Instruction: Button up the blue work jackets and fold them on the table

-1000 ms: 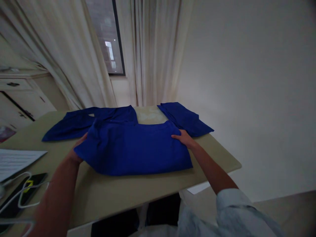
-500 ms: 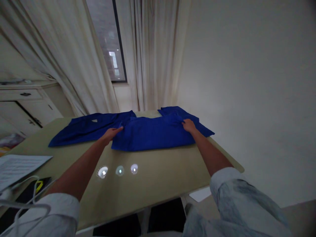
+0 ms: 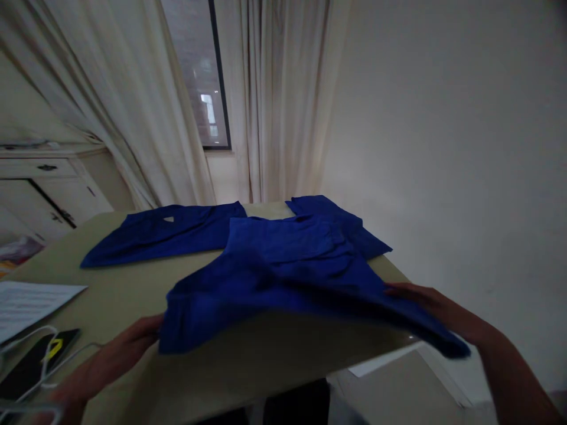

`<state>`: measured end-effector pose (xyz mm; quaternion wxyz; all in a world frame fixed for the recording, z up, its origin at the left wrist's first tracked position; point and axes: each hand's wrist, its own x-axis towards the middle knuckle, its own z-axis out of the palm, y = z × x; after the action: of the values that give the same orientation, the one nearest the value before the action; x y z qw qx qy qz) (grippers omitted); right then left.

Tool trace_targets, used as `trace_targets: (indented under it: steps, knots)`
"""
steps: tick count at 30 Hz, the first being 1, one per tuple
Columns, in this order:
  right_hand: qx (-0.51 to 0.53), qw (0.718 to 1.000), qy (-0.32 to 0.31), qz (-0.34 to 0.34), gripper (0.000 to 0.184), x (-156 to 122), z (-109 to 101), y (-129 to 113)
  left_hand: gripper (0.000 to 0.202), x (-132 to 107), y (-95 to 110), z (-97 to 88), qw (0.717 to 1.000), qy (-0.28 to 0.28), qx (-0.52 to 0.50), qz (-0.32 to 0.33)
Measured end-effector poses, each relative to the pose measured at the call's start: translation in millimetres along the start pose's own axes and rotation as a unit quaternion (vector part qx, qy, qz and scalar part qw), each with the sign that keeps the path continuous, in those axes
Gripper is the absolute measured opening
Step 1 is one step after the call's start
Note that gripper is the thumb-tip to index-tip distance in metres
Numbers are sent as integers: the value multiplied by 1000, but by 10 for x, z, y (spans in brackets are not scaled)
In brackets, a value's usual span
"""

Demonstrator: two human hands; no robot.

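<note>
Two sleeves lie flat on the surface, this part looks done, but the shirt body is up in the air over the near edge; left hand and right hand stretch fingers at its sides, pinch I cannot tell

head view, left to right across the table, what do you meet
white sheet of paper → left hand → blue long-sleeved shirt → right hand
</note>
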<state>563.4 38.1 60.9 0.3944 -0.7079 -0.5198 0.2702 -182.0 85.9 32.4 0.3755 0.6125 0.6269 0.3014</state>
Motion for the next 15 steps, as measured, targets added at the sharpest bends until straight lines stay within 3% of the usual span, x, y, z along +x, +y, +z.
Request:
trace_targets:
  steps: [2, 4, 6, 10, 12, 15]
  knots:
    - [-75, 994, -81, -12, 39, -21, -166, 187, 21, -25, -35, 40, 998, -36, 41, 11]
    - [-143, 986, -62, -53, 35, 117, -97, 162, 26, 125, 128, 168, 994, -63, 73, 43]
    - [-179, 978, -6, -105, 38, 327, 230, -58, 27, 392, 413, 412, 989, -60, 100, 94]
    - [-209, 961, 10, -182, 57, 748, 1289, -745, 30, 995, 1002, 1197, 969, -31, 109, 218]
    - [-254, 958, 76, -107, 77, 930, 1717, -1009, 40, 1223, 1185, 1597, 954, -40, 130, 268]
    - [-256, 958, 128, 9, 79, 1168, 1974, -1198, 51, 1403, 1264, 2006, 945, -57, 179, 268]
